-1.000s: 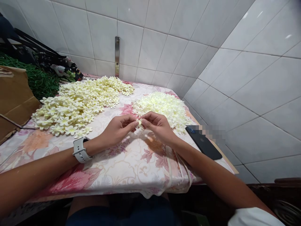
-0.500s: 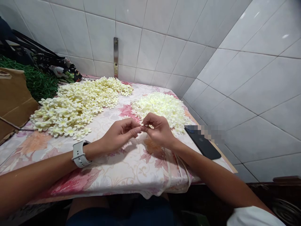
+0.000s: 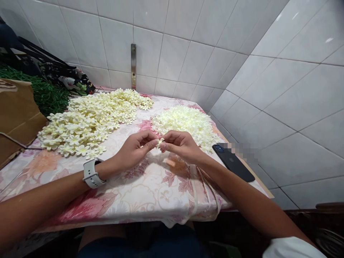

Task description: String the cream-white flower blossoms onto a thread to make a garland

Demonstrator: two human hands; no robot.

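A small pale-yellow artificial flower (image 3: 160, 142) is pinched between my two hands, above the near middle of the table. My left hand (image 3: 138, 147), with a white-strapped watch (image 3: 92, 173) on the wrist, grips its left side between thumb and fingertips. From the other side my right hand (image 3: 181, 145) holds it the same way. Just beyond my right hand lies a heap of whitish loose petals (image 3: 185, 123). To the left of my left hand spreads a larger pile of cream flowers (image 3: 86, 123).
A floral cloth (image 3: 139, 200) covers the table. Near its right edge lies a black phone (image 3: 235, 163). At the left stand a torn cardboard box (image 3: 20, 114), green stringy material (image 3: 52, 93) and a black floral bag (image 3: 72, 79). Tiled walls rise behind and to the right.
The flower now shows between my fingertips, where closed fingers hid it before. My right hand has turned a little and its thumb lies flatter. The view has shifted slightly.
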